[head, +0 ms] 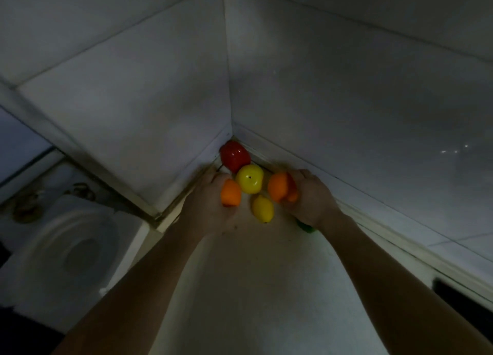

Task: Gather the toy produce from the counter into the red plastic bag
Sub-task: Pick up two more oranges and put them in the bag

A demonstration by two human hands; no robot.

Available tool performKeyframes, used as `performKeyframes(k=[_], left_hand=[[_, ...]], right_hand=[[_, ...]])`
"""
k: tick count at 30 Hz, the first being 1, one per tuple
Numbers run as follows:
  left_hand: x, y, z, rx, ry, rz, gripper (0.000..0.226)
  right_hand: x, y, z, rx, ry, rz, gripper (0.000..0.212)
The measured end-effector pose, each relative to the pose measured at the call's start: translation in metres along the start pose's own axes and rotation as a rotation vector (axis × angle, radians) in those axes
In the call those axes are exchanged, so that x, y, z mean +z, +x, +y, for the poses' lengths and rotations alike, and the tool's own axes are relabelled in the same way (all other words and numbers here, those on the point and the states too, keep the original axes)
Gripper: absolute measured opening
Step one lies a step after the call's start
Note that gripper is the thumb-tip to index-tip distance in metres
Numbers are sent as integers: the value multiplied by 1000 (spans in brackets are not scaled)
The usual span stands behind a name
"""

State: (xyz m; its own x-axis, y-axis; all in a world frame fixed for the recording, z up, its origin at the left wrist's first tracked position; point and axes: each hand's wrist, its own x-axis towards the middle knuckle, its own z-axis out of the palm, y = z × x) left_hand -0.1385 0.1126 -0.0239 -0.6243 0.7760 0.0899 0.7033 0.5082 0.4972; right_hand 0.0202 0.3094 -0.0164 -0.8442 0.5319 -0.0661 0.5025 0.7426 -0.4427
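Toy produce lies in the far corner of the pale counter [240, 288]. A red toy fruit [234, 156] sits deepest in the corner, with a round yellow fruit [250, 178] in front of it and a yellow lemon [262, 208] nearer me. My left hand [210, 208] grips an orange toy fruit [231, 192]. My right hand [312, 197] grips another orange fruit [278, 186], with a smaller orange piece [292, 196] against its fingers. A green toy piece [306, 227] peeks out under my right wrist. No red plastic bag is in view.
White tiled walls [346, 101] meet at the corner behind the produce and hem the counter on the left and right. A round white basin-like object [72, 250] sits lower left beyond the counter's edge. The scene is dim.
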Motion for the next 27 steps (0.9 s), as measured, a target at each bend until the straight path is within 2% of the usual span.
performKeyframes(k=[3,10,14,27], left_hand=[[-16,-9,17,3,-55,63,68],[-55,-50,53,-39,-97,99,80],[-77,-82,77,-7,-141,141,81],[-132,-203,129,97,-327,186,77]], right_hand=[[-18,-21,-11,-25,15,49,68],[-62,-91,-37,-72,130,218,74],[-82,-137,-53,-47,160,273,80],[-111,-277,-108,-9,362,414,79]])
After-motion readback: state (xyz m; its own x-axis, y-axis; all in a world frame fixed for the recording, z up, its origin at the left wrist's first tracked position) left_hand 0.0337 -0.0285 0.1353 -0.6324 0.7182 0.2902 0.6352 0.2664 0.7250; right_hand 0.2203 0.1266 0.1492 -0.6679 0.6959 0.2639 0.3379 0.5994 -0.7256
